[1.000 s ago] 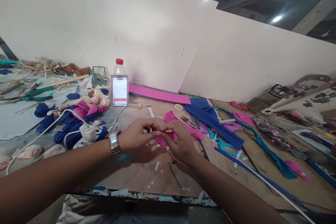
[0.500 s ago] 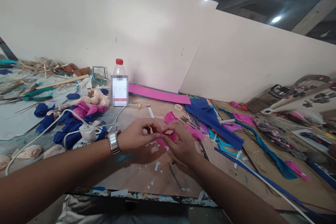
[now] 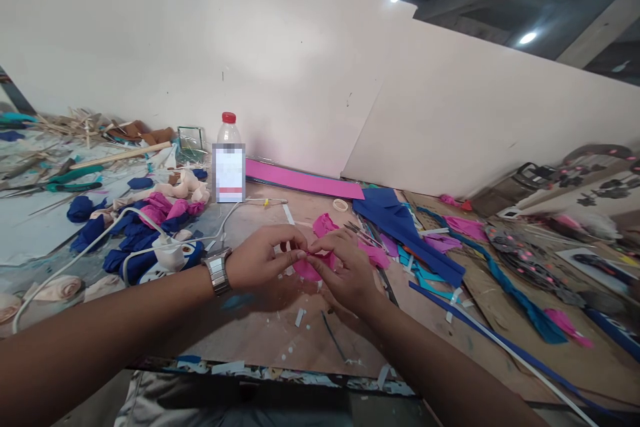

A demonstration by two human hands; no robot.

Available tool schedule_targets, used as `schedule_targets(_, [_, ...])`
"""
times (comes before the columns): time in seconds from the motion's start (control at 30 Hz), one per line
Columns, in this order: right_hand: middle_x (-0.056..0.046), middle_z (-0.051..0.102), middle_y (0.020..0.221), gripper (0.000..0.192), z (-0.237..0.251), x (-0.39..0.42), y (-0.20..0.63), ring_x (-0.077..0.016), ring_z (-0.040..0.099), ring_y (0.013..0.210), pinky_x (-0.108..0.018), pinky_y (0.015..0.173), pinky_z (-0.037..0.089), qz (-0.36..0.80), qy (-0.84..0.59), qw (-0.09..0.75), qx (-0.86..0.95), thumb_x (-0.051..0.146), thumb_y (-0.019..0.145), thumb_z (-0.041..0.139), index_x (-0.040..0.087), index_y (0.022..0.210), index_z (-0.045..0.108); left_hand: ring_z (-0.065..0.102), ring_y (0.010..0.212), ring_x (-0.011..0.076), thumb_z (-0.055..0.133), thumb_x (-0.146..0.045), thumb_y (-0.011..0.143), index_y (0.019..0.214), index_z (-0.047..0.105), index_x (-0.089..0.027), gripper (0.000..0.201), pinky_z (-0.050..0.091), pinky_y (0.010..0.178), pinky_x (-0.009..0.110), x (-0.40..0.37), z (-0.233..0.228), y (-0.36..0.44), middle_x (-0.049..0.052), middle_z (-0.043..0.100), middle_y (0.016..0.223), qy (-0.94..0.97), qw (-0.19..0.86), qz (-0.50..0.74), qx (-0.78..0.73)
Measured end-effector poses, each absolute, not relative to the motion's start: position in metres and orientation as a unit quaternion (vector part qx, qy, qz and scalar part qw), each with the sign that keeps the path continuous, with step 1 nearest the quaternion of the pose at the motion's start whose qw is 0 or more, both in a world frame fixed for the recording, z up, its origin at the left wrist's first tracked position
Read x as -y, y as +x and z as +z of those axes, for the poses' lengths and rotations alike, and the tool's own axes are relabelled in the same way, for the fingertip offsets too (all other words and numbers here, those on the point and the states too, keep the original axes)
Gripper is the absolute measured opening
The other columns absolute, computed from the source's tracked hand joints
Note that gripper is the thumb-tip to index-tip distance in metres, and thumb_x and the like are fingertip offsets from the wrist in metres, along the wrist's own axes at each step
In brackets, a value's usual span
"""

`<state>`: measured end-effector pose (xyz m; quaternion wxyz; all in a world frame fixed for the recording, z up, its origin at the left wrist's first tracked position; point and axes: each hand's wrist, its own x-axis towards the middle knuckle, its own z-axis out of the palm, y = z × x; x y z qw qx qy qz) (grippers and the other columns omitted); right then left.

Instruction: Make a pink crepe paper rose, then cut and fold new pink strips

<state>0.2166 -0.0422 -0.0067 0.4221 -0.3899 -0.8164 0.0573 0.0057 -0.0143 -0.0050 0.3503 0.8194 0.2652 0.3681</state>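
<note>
A piece of bright pink crepe paper (image 3: pixel 306 271) is pinched between my two hands above the middle of the table. My left hand (image 3: pixel 267 255), with a metal watch (image 3: pixel 218 271) at the wrist, grips its edge between thumb and fingertips. From the other side my right hand (image 3: pixel 347 270) pinches the same edge, fingertips almost touching the left ones. Part of the paper is hidden behind the fingers. More crumpled pink paper (image 3: pixel 325 223) shows just beyond my right hand, with scissors (image 3: pixel 364 235) lying beside it.
A red-capped bottle (image 3: pixel 229 133) stands near the wall. Left are a power strip with a white plug (image 3: pixel 169 255), cables, and blue and pink paper rolls (image 3: pixel 133 240). A long pink sheet (image 3: pixel 305 179), blue paper (image 3: pixel 410 230) and a ring of tape (image 3: pixel 341 205) lie behind and right.
Both hands keep almost the same place and hold. The pink paper under the fingertips has shifted slightly and looks a little more rounded below them.
</note>
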Motion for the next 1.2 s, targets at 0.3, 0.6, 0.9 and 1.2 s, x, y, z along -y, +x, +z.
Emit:
schedule_targets(0.3, [-0.001,0.074,0.081,0.006,-0.0044,0.0432,0.2176,-0.0209,0.063,0.080,-0.039,0.079,0.045,0.068,-0.394,0.430,0.810,0.027,0.091,0.069,0.025,0.086,0.068,0.059,0.082,0.0150,0.055,-0.037,0.099,0.095,0.067,-0.017,0.024,0.045,0.076,0.026,0.0124,-0.0075,0.0082,0.004,0.067,0.089,0.787,0.419,0.379,-0.248])
schedule_targets(0.6, [-0.002,0.076,0.088,0.008,-0.0076,0.0413,0.2181,-0.0205,0.067,0.082,-0.041,0.080,0.048,0.063,-0.348,0.456,0.817,0.023,0.090,0.070,0.027,0.096,0.073,0.059,0.077,0.0151,0.063,-0.041,0.093,0.089,0.068,-0.015,0.027,0.046,0.074,0.027,0.0085,-0.0083,0.0077,0.003,0.067,0.083,0.766,0.454,0.366,-0.270])
schedule_targets(0.9, [-0.003,0.075,0.090,0.011,-0.0077,0.0413,0.2182,-0.0207,0.067,0.086,-0.041,0.083,0.049,0.058,-0.341,0.464,0.815,0.019,0.091,0.068,0.027,0.096,0.074,0.060,0.078,0.0128,0.068,-0.033,0.090,0.094,0.067,-0.015,0.018,0.047,0.073,0.024,0.0110,-0.0107,0.0111,0.002,0.068,0.087,0.734,0.512,0.369,-0.251])
schedule_targets(1.2, [-0.003,0.070,0.090,0.007,-0.0098,0.0444,0.2179,-0.0213,0.063,0.089,-0.039,0.081,0.048,0.076,-0.370,0.458,0.805,0.023,0.095,0.060,0.024,0.096,0.068,0.061,0.080,0.0121,0.069,-0.025,0.089,0.101,0.064,-0.016,0.015,0.047,0.074,0.024,0.0092,-0.0111,0.0119,0.003,0.068,0.095,0.732,0.521,0.372,-0.231])
